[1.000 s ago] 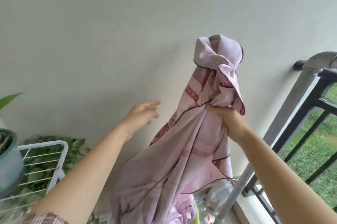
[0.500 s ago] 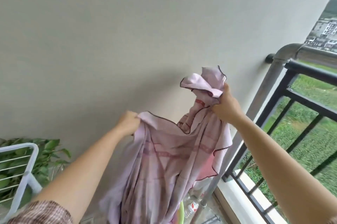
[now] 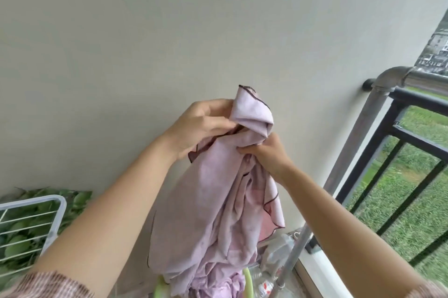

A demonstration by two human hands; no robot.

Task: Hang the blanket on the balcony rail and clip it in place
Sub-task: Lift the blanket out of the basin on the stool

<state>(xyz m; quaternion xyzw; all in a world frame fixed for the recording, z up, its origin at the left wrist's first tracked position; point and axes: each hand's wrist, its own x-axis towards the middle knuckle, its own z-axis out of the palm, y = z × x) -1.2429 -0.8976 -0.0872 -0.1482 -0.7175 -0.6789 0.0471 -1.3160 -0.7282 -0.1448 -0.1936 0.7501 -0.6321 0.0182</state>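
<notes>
A pale pink blanket (image 3: 213, 205) with a dark stitched edge hangs bunched in front of the grey wall. My left hand (image 3: 201, 127) grips its upper folds from the left. My right hand (image 3: 265, 152) clutches the gathered cloth just below the top corner, which sticks up above both hands. The blanket's lower end drops into a green-rimmed basket (image 3: 247, 276) with more pink cloth. The balcony rail (image 3: 426, 102), black bars under a grey metal pipe, stands to the right, apart from the blanket. No clip shows.
A slanting grey metal pipe (image 3: 351, 149) runs from the rail's corner down to the floor. A white wire drying rack (image 3: 36, 222) and green leaves sit at lower left. Clear plastic bottles (image 3: 274, 261) lie by the basket. Grass lies beyond the bars.
My left hand has moved right and up along the blanket, joining my right hand near the top corner. The cloth is now bunched between both hands instead of spread.
</notes>
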